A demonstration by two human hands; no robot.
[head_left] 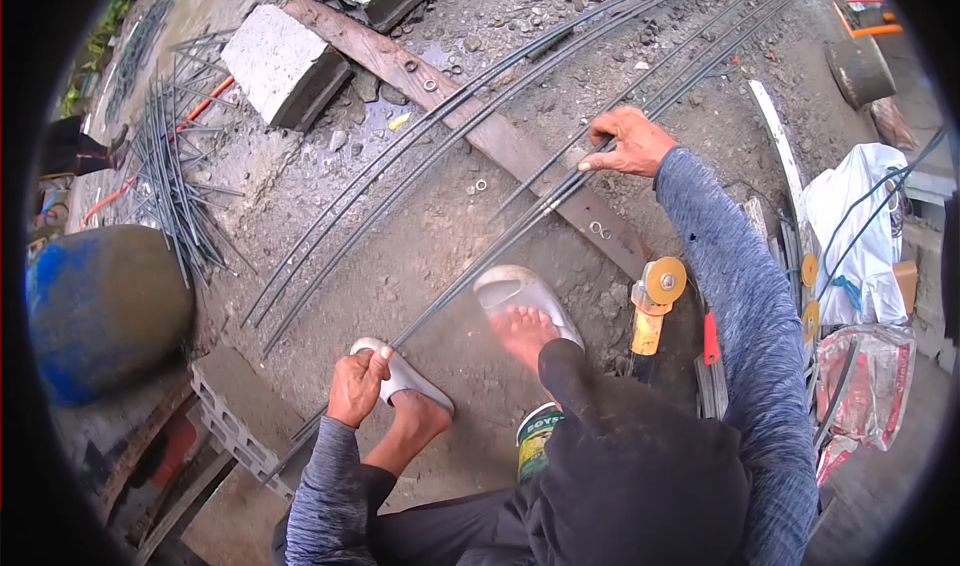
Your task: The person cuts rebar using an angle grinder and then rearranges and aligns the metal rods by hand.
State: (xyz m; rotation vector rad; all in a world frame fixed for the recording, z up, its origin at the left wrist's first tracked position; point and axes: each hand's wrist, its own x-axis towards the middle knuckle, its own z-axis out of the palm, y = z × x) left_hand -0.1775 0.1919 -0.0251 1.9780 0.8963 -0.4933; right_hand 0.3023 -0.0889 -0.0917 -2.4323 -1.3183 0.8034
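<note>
Left hand (pixel 357 383): closed around a bundle of thin metal rods (pixel 540 209), low by the sandalled foot. Right hand (pixel 630 141): thumb and fingers pinched round same bundle, farther up. Bundle slants from lower left to upper right, across a wooden plank (pixel 510 151) on the ground; contact with plank hard to tell. Yellow grinder (pixel 648 328) near plank's lower end. Hollow block (pixel 240 406) left of left hand. Heap of short rods (pixel 170 181) farther left.
</note>
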